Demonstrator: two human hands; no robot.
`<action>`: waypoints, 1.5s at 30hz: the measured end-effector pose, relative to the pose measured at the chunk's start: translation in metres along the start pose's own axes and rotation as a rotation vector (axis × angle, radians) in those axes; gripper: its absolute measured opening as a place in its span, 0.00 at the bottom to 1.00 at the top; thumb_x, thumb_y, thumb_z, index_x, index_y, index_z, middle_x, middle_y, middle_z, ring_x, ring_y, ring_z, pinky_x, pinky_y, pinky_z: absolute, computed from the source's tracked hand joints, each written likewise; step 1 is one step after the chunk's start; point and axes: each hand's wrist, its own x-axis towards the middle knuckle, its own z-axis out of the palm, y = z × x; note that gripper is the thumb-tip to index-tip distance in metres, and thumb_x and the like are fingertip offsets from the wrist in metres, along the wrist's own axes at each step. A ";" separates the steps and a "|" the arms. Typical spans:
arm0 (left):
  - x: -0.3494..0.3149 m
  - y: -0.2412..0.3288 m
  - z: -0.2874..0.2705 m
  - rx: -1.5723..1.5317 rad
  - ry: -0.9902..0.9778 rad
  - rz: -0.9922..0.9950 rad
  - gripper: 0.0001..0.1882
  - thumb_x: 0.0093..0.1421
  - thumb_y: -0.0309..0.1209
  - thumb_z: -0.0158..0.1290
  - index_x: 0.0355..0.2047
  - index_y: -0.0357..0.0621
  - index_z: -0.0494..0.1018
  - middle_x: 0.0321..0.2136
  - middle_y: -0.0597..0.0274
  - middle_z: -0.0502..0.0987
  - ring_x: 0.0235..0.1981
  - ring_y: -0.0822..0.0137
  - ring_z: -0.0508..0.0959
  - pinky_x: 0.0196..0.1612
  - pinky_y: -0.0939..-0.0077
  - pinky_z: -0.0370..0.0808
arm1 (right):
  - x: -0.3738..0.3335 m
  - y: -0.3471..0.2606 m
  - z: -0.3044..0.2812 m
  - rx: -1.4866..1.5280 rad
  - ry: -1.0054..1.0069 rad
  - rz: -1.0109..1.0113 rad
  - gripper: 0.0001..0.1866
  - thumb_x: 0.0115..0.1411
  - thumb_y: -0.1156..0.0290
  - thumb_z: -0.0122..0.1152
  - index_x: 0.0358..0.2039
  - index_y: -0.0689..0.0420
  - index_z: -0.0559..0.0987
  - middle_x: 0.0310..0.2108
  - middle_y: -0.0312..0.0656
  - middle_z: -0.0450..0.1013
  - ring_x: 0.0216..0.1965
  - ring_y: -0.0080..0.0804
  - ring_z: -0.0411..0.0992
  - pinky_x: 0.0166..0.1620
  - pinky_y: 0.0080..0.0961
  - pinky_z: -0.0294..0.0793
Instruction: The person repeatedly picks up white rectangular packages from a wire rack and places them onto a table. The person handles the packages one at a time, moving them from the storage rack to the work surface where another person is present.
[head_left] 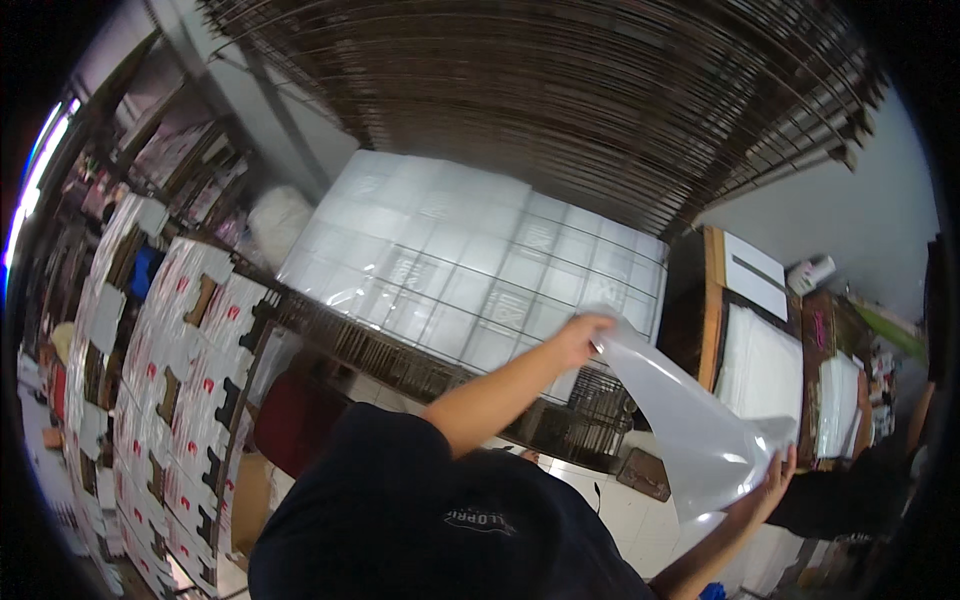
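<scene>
Between my two hands hangs a translucent plastic sheet (pixel 690 420), held by opposite ends and sagging in a curve. My left hand (pixel 583 340) pinches its far end, over the near right part of a wire rack shelf (pixel 560 400). My right hand (pixel 773 482) is closed on the near end at the right, where the sheet bunches up and shines. Printed translucent sheets (pixel 450 265) lie spread over the shelf in front of me, with wire lines showing across them.
Many raised wire racks (pixel 560 80) hang tilted above the shelf. At right, a stack of white sheets (pixel 765 365) lies on a wooden table beside a white board (pixel 755 275). Wrapped white stacks (pixel 180 370) stand at left near a dark red chair (pixel 295 420). Another person's sleeve (pixel 840 505) shows at far right.
</scene>
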 end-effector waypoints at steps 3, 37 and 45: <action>-0.056 0.107 -0.035 0.038 0.098 0.237 0.13 0.53 0.25 0.48 0.40 0.35 0.68 0.36 0.54 0.74 0.40 0.61 0.74 0.45 0.68 0.72 | 0.001 0.007 0.101 0.166 -0.239 0.238 0.22 0.57 0.70 0.51 0.52 0.59 0.64 0.47 0.45 0.66 0.46 0.35 0.67 0.50 0.32 0.66; -0.236 0.200 -0.429 0.916 1.401 0.687 0.23 0.45 0.28 0.57 0.44 0.43 0.70 0.23 0.55 0.75 0.25 0.61 0.76 0.32 0.69 0.73 | -0.139 0.331 0.393 -0.677 -0.859 0.263 0.18 0.46 0.81 0.53 0.41 0.61 0.75 0.39 0.44 0.69 0.30 0.29 0.71 0.29 0.21 0.74; -0.237 0.212 -0.425 0.868 1.394 0.688 0.22 0.45 0.27 0.58 0.43 0.43 0.70 0.25 0.54 0.76 0.27 0.60 0.77 0.34 0.68 0.73 | -0.141 0.334 0.405 -0.665 -0.841 0.182 0.18 0.45 0.81 0.53 0.41 0.61 0.75 0.36 0.45 0.70 0.27 0.28 0.72 0.26 0.20 0.74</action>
